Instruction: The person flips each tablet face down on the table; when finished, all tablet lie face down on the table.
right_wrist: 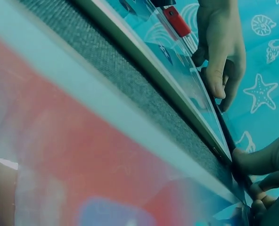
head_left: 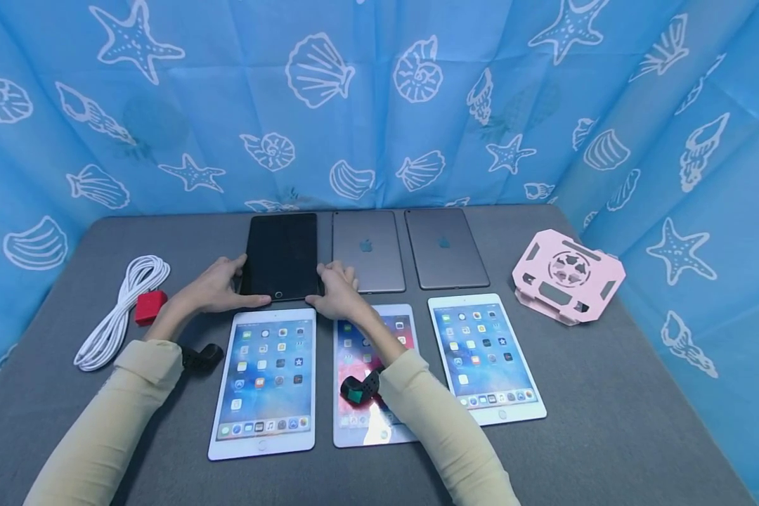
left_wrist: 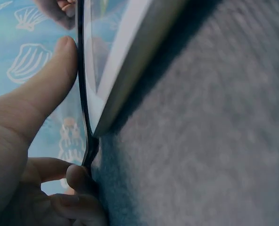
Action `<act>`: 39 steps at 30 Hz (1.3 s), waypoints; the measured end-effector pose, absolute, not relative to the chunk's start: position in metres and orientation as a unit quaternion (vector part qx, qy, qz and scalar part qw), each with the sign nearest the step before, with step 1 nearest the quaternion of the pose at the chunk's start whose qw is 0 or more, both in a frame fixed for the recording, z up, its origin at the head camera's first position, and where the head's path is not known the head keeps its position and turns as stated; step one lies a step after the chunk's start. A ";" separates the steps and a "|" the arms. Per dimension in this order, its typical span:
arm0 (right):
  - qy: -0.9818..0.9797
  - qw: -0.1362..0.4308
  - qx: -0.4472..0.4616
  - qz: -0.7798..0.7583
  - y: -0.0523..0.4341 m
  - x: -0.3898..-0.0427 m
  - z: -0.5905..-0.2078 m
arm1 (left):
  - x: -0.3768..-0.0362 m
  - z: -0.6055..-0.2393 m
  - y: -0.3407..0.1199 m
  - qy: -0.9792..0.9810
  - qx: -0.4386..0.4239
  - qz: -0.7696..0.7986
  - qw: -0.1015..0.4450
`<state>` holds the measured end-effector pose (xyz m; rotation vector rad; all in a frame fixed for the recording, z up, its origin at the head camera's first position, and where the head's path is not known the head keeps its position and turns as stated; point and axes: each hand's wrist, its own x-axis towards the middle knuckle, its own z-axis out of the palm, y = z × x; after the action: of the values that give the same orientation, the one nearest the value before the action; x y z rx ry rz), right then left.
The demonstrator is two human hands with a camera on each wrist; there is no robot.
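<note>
A tablet with a dark screen [head_left: 282,254] lies face up at the back, its home button at the near edge. My left hand [head_left: 217,287] holds its near left corner, thumb along the front edge and fingers at the left side. On the near right corner, my right hand [head_left: 339,292] grips it the same way, the thumb at the front edge. In the left wrist view, the left hand's thumb [left_wrist: 50,84] lies against the thin dark edge. The right wrist view catches the right hand [right_wrist: 271,160] on that edge, partly cut off.
Two grey tablets [head_left: 368,253] [head_left: 448,249] lie face down to the right. Three lit white tablets [head_left: 266,383] [head_left: 348,358] [head_left: 487,358] form the near row; my right forearm crosses the middle one. A white cable [head_left: 123,306] and red block [head_left: 150,307] lie left, a pink stand [head_left: 566,277] right.
</note>
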<state>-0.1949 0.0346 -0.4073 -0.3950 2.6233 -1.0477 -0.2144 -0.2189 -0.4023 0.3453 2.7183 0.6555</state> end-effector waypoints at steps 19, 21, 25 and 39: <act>0.836 0.084 -0.209 -0.501 0.044 -0.196 -0.398 | -0.226 -0.393 -0.214 0.946 0.174 0.228 0.155; 0.833 0.075 -0.215 -0.503 0.045 -0.197 -0.394 | -0.227 -0.392 -0.210 0.944 0.173 0.232 0.157; 0.828 0.065 -0.225 -0.510 0.048 -0.198 -0.387 | -0.229 -0.391 -0.203 0.940 0.171 0.243 0.165; 0.819 0.058 -0.223 -0.526 0.055 -0.197 -0.369 | -0.236 -0.395 -0.183 0.921 0.196 0.282 0.183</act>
<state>-0.1969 0.0546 -0.3689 -0.6764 2.4804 -1.5945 -0.2362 -0.1830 -0.3948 0.5538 2.5974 0.7966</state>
